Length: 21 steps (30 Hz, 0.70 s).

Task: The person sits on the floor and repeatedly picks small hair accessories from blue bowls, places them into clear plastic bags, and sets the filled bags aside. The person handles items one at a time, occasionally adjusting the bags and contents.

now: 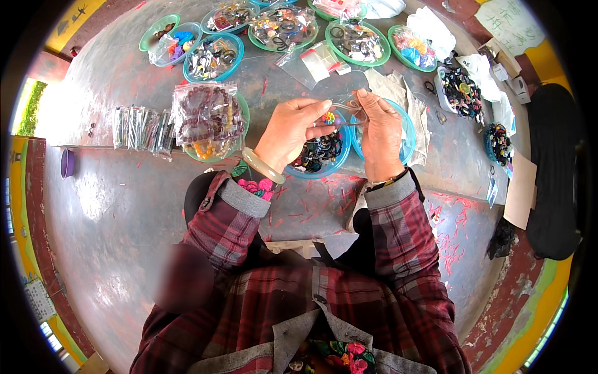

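Observation:
My left hand [288, 128] is closed in a pinch, with a small yellow-and-red flower charm [329, 117] at its fingertips. My right hand [379, 134], fingers also pinched together, grips the other end of thin pale strands [344, 105] that stretch between both hands. The strands look like elastic cord, though their exact kind is hard to make out. Both hands are raised over two blue bowls. Under the left one, a blue bowl [339, 163] holds dark hair ties [319, 153] with colourful bits. The other blue bowl [408, 149] is partly hidden behind my right hand.
Bagged beads [207, 115] lie on a green bowl at left, beside a row of slim packets [143, 128]. Several bowls of bagged accessories [283, 28] line the far side. A grey cloth [398, 93] and a white basket of dark hair ties [460, 90] sit at right.

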Available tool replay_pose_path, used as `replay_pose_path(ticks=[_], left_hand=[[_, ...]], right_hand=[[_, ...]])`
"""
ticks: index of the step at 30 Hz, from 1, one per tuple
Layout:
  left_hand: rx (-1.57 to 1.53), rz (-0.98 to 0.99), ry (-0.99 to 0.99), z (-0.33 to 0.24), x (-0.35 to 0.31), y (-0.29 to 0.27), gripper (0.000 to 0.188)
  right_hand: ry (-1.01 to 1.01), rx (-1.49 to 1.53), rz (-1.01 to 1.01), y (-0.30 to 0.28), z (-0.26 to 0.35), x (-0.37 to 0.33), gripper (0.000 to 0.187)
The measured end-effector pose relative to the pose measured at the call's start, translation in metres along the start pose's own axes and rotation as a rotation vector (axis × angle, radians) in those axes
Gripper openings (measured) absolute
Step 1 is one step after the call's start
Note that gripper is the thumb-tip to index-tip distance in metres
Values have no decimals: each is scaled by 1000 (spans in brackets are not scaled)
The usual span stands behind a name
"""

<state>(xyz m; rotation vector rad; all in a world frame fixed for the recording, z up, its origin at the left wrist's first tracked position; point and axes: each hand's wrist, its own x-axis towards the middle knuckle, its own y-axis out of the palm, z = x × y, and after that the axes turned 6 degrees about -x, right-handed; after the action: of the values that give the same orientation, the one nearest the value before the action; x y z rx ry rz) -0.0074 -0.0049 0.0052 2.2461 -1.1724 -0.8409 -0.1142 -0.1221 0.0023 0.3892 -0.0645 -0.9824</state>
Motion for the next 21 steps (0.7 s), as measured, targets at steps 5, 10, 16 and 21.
replay_pose_path(ticks=[5,10,16,21], left_hand=[[16,4,16,0,-1,0,24],[12,14,21,1,-1,1,24],[-23,5,21,-1,0,-4,24],[-128,-10,60,-4,1,-8,21]], right_hand=[[-53,-23,2,3,1,-3,20],[-78,-10,0,3,3,-5,21],[17,37,-63,-3,6,2,23],[149,2,-3,-3,15,0,21]])
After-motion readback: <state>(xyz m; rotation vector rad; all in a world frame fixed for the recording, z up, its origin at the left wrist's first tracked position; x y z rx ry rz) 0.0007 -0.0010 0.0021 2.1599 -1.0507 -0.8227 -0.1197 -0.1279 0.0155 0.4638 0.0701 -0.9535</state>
